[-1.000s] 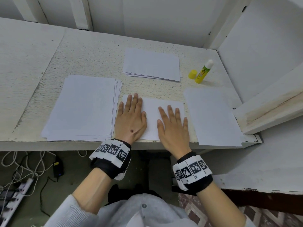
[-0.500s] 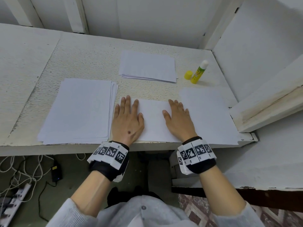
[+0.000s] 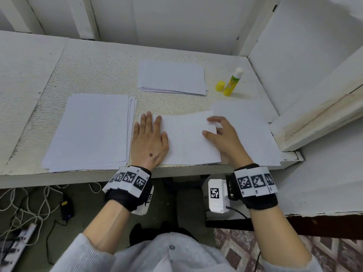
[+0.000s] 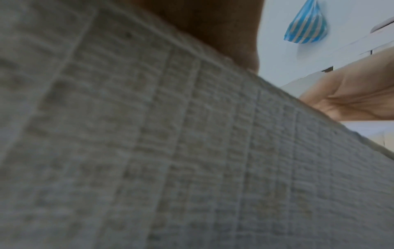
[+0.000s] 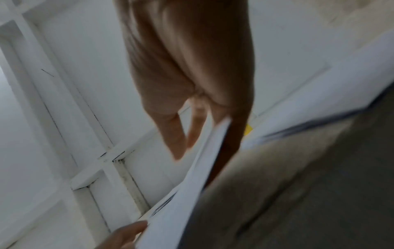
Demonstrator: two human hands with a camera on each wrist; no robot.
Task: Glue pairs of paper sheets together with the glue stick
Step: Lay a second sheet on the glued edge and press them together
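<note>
The right hand (image 3: 225, 138) is no longer laid flat: its fingers (image 3: 214, 119) are now curled at the right edge of the middle sheet (image 3: 186, 140), thumb on top, and in the right wrist view that edge is seen peeled up off the desk (image 3: 94, 71), pinched. The left hand (image 3: 149, 140) stays flat, fingers straight, pressed on the sheet's left end as it was half a second ago. Smoothing appears to be finished; the glued pair is judged ready to be lifted away, probably to one of the piles. The uncapped glue stick (image 3: 232, 82) is stood upright at the back right, its yellow cap (image 3: 220, 86) just beside it, untouched. A large stack (image 3: 90, 130) lies left, a small stack (image 3: 172, 78) behind, a single sheet (image 3: 247, 130) right, partly under the lifted edge.
</note>
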